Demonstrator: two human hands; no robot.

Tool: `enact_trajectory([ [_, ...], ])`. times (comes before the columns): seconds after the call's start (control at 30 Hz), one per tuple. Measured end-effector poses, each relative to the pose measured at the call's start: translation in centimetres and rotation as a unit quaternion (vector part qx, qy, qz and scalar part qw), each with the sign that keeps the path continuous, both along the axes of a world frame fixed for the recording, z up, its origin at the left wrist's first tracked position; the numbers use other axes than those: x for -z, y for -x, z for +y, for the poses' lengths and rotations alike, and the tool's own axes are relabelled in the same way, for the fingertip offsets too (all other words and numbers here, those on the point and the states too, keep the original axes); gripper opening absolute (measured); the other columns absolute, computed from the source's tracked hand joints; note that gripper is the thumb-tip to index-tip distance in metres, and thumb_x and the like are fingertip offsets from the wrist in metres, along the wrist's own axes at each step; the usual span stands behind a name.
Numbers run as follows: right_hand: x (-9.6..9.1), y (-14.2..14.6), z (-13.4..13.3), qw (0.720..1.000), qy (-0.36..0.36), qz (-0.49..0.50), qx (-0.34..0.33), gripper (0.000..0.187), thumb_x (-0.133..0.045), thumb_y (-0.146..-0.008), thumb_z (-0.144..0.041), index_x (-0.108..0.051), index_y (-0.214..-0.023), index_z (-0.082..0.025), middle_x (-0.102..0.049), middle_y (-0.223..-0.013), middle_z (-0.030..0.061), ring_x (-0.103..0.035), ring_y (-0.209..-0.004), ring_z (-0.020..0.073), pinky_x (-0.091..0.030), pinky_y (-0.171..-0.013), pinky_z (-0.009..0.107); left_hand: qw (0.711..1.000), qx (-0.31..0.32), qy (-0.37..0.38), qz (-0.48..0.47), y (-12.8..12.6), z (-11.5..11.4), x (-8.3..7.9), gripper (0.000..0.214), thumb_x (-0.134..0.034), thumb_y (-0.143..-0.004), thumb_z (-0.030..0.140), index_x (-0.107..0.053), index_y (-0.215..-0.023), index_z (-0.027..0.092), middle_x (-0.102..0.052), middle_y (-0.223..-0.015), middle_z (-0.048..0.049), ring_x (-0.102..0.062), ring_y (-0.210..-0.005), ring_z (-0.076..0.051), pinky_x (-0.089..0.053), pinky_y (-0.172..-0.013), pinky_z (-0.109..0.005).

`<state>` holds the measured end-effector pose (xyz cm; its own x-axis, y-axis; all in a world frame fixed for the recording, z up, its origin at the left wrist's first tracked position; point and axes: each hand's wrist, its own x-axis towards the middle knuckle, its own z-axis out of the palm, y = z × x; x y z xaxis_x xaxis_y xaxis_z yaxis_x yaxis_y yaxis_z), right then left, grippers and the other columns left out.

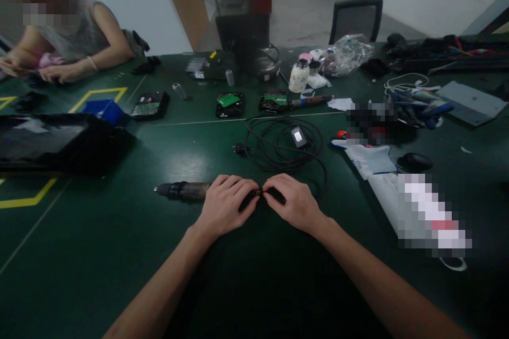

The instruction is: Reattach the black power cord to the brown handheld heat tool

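Observation:
My left hand (228,201) is wrapped round the rear of a dark electric screwdriver (181,189), whose tip points left. My right hand (294,204) pinches the end of a black power cable (325,177) against the screwdriver's back end. The two hands almost meet there; fingers cover most of the joint, and I cannot tell whether the connector is fully seated. Behind them the cable lies in loose coils, with a small labelled adapter box (299,136) and a black mains plug (239,149) resting on the green table (119,254).
Hard drives (149,106) with green boards stand in a row further back. A second screwdriver (312,101) lies near a patterned bottle (299,76). At left are a black tray (51,143) and a blue bin (104,111); a co-worker (95,37) sits beyond. A mouse (415,161) lies right.

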<state>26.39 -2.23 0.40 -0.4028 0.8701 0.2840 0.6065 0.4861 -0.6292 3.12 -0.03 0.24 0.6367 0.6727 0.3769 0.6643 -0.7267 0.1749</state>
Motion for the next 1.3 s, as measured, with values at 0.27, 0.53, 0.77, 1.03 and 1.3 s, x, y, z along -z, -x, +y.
enact_trajectory([
  [0.27, -0.13, 0.04, -0.04, 1.0, 0.002, 0.002, 0.001, 0.01, -0.064, -0.099, -0.02, -0.065, -0.108, -0.025, -0.073, -0.112, 0.0052, -0.066, -0.111, 0.024, -0.055, -0.092, 0.039, 1.0, -0.004, -0.003, 0.007, 0.02, -0.02, -0.11, 0.016, -0.059, -0.102, 0.035, -0.066, -0.111, 0.024, -0.078, -0.114, -0.001, -0.069, -0.102, -0.022, -0.044, -0.09, -0.044],
  [0.53, -0.05, 0.02, 0.0, 1.0, 0.006, -0.001, -0.001, 0.01, -0.063, -0.1, -0.019, -0.065, -0.109, -0.024, -0.073, -0.113, 0.0047, -0.066, -0.112, 0.0236, -0.054, -0.093, 0.038, 1.0, -0.009, -0.006, 0.001, 0.04, -0.01, 0.03, 0.015, -0.061, -0.101, 0.035, -0.067, -0.108, 0.023, -0.078, -0.111, -0.0012, -0.07, -0.1, -0.021, -0.045, -0.089, -0.043],
  [0.77, 0.1, 0.0, 0.04, 1.0, 0.004, 0.0, -0.002, 0.009, -0.064, -0.1, -0.02, -0.065, -0.109, -0.024, -0.073, -0.113, 0.0048, -0.066, -0.112, 0.024, -0.054, -0.093, 0.038, 1.0, -0.005, -0.006, 0.0, -0.03, 0.0, -0.03, 0.014, -0.061, -0.1, 0.032, -0.069, -0.108, 0.024, -0.078, -0.111, -0.0012, -0.07, -0.1, -0.022, -0.046, -0.089, -0.043],
  [1.03, -0.02, 0.01, 0.0, 1.0, 0.002, -0.002, -0.001, 0.009, -0.064, -0.1, -0.02, -0.064, -0.108, -0.024, -0.073, -0.113, 0.0046, -0.066, -0.112, 0.0236, -0.054, -0.093, 0.038, 1.0, 0.002, -0.005, -0.003, -0.09, -0.1, -0.27, 0.016, -0.06, -0.098, 0.029, -0.068, -0.112, 0.024, -0.078, -0.113, -0.001, -0.07, -0.1, -0.022, -0.045, -0.089, -0.043],
  [1.3, -0.05, 0.03, -0.06, 1.0, 0.004, -0.005, 0.001, 0.009, -0.064, -0.1, -0.021, -0.065, -0.109, -0.024, -0.073, -0.112, 0.0047, -0.066, -0.111, 0.0237, -0.054, -0.092, 0.038, 1.0, -0.011, -0.003, 0.0, -0.1, -0.12, -0.17, 0.013, -0.06, -0.101, 0.033, -0.066, -0.107, 0.023, -0.078, -0.109, -0.0007, -0.069, -0.099, -0.021, -0.044, -0.089, -0.043],
])
